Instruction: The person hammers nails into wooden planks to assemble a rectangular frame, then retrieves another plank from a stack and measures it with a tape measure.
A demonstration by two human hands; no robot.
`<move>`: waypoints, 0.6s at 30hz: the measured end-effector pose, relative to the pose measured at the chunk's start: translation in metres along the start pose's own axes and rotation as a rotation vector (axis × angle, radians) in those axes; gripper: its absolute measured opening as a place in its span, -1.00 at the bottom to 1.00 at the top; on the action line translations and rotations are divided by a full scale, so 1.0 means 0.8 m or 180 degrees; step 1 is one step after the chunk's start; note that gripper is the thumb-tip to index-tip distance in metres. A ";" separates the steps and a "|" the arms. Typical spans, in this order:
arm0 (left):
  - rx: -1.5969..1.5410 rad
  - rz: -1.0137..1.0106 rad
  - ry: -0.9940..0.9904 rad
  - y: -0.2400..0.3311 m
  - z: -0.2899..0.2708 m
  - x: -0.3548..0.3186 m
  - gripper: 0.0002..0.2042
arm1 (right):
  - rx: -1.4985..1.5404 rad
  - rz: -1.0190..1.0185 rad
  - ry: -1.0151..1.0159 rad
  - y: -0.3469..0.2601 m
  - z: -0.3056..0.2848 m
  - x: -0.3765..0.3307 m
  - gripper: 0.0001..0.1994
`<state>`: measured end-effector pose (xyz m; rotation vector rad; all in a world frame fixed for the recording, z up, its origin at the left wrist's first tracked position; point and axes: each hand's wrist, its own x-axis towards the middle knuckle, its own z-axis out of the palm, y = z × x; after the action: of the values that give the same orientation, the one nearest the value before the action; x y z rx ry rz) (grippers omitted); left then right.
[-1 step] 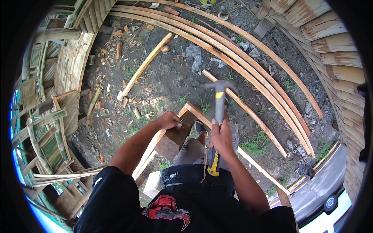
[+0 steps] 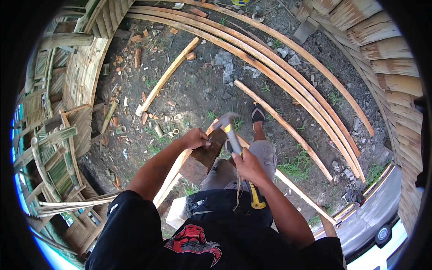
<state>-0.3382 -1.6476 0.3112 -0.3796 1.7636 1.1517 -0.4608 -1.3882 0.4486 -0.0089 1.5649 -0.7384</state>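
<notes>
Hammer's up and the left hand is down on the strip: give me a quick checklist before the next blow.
1. Right hand wrapped round the hammer handle: ok.
2. Hammer head raised off the work: ok.
3. Left hand pinning the bamboo strip on the wooden block: ok.
4. Left fingers away from the strike spot: not ok, they sit right beside the hammer head.
5. Nail under the fingers: cannot tell, too small.
6. Sandalled foot away from the block: ok.
</notes>
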 end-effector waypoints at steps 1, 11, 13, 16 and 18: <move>0.0134 0.0057 0.0079 0.002 0.002 -0.002 -0.88 | 0.0299 -0.0004 0.0006 0.005 0.011 0.001 -0.73; 0.0060 0.0126 0.0100 -0.006 -0.009 0.010 -0.88 | 0.2611 -0.1063 0.2157 -0.003 -0.054 0.010 -0.76; -0.0167 0.0087 0.0084 -0.006 -0.008 0.009 -0.88 | 0.0735 0.0129 0.0714 0.018 0.022 0.024 -0.75; 0.0291 0.0107 0.0084 -0.003 -0.010 0.010 -0.90 | 0.0884 0.0142 -0.0156 0.061 0.025 0.016 -0.72; 0.0180 -0.0086 0.0033 -0.003 -0.013 0.011 -0.88 | 0.1351 -0.0241 0.0162 0.069 -0.039 -0.015 -0.75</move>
<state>-0.3468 -1.6556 0.3037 -0.3749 1.7907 1.0804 -0.4637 -1.3255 0.4324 0.2663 1.4348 -1.1260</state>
